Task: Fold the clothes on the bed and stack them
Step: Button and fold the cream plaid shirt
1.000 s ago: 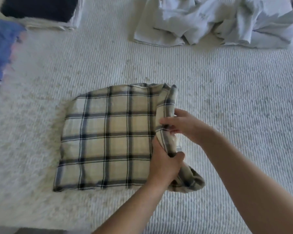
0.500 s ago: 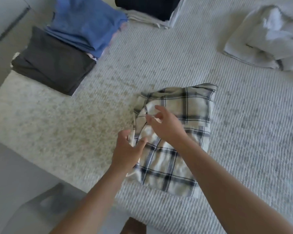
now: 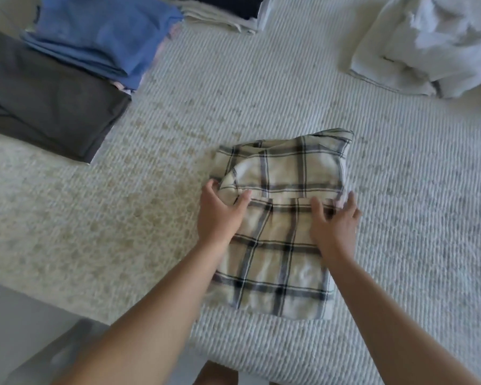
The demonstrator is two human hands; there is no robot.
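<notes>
Plaid shirt (image 3: 278, 232): folded into a rough rectangle, cream with dark checks, lying flat on the bed (image 3: 261, 93) between and under both hands; its far edge with the collar lies beyond the fingertips, its near edge sits back toward the wrists.
Left hand (image 3: 220, 215): rests on the shirt's left side, fingers curved around the left fold edge, thumb spread onto the top cloth; the fingers cup the edge loosely, and whether they truly pinch it cannot be told.
Right hand (image 3: 333, 220): lies flat on the shirt's right side, fingers straight and spread, released, the tips reaching the right edge of the cloth.
Grey garment (image 3: 47, 98): folded, dark, well apart from the left fingers, off to their far left near the bed's edge.
Blue stack (image 3: 100, 37): folded blue pieces, just beyond the grey garment and overlapping its far side, far from the left fingertips.
Dark and pale stack (image 3: 225, 15): at the top of the view, straight beyond the left fingers, well apart from them; only its near part shows.
Unfolded pile (image 3: 428, 45): pale, crumpled clothes, beyond and to the right of the right fingertips, well apart from the shirt.
Floor (image 3: 20, 329): pale surface showing below the bed's near-left edge, behind the left wrist.
</notes>
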